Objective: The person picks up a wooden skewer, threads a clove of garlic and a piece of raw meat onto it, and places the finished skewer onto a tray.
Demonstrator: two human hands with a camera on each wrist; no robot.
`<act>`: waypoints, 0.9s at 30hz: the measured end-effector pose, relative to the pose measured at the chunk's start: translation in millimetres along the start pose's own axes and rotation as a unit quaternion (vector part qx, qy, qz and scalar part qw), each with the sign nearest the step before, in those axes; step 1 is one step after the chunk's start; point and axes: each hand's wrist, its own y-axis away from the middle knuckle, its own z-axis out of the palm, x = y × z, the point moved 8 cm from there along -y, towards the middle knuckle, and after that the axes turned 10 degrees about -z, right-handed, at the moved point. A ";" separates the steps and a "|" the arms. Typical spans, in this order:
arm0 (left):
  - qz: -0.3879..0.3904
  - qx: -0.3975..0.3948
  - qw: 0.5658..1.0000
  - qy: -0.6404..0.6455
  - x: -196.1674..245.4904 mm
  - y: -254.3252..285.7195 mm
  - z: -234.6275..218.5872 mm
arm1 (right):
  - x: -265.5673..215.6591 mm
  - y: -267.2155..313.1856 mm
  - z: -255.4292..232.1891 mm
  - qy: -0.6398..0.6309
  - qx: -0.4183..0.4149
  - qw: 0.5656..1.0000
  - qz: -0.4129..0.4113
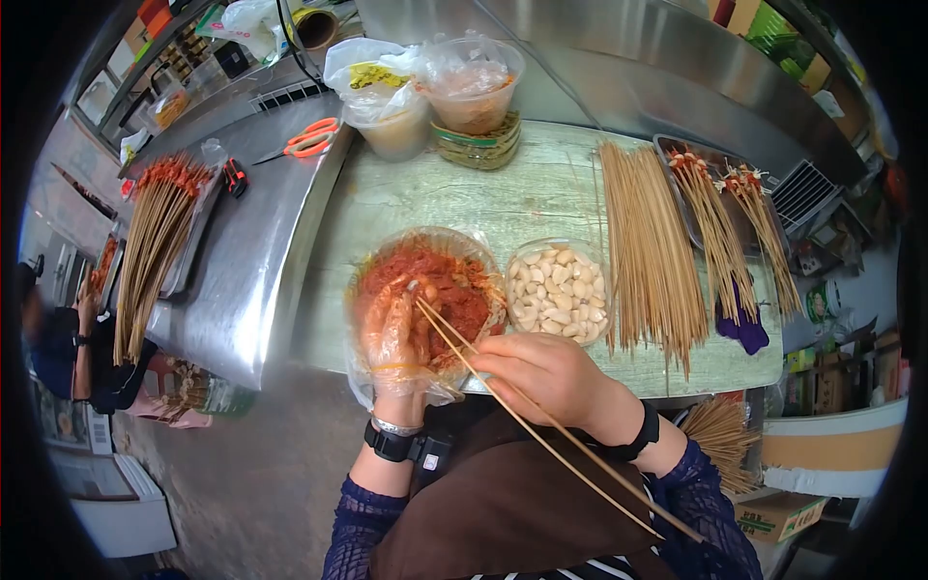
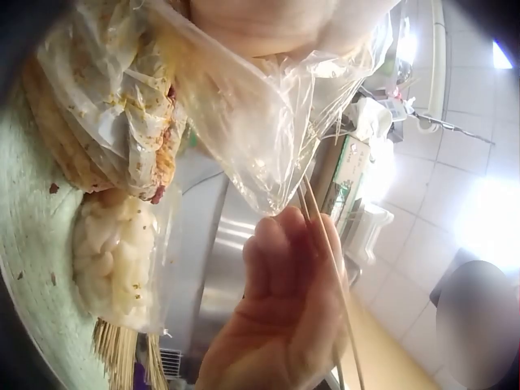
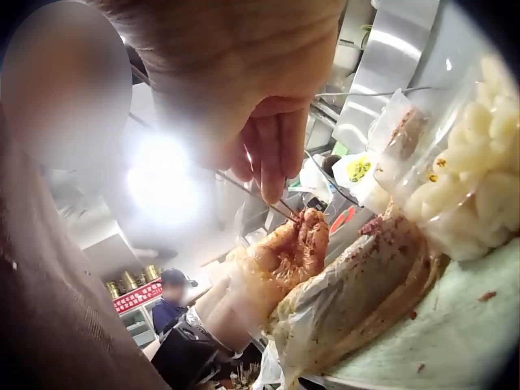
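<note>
My left hand [image 1: 392,327], in a clear plastic glove held by a band at the wrist, is over a plastic-lined bowl of red seasoned food [image 1: 452,275]. Its fingers pinch a small morsel at the skewer tips; I cannot tell what kind. Two thin bamboo skewers [image 1: 522,410] run from there back past my bare right hand [image 1: 543,372], which grips them between thumb and fingers. In the right wrist view the gloved fingertips [image 3: 307,221] meet the skewer points. A tub of peeled garlic cloves [image 1: 559,295] stands right of the bowl.
Bare skewers [image 1: 650,251] lie in a bundle at the right, beside a tray [image 1: 701,155] of loaded skewers [image 1: 710,208]. More loaded skewers [image 1: 164,222] and orange scissors [image 1: 311,140] are on the steel counter [image 1: 246,242]. Tubs [image 1: 391,130] stand behind. Another person [image 1: 72,338] is far left.
</note>
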 end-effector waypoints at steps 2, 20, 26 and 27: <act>0.003 0.003 1.000 -0.010 1.1 1.5 0.5 | 2.2 4.0 1.3 0.002 0.015 1.000 0.003; 0.097 -0.001 0.993 -0.062 9.4 -0.4 0.5 | 6.2 17.4 -1.0 -0.217 0.036 0.969 0.115; 0.068 -0.009 0.989 -0.130 10.2 -0.9 8.0 | 42.9 78.7 -67.2 -0.352 0.242 0.849 0.311; 0.069 -0.009 0.990 -0.121 10.3 -0.3 11.0 | 48.2 89.3 -80.1 -0.364 0.285 0.823 0.330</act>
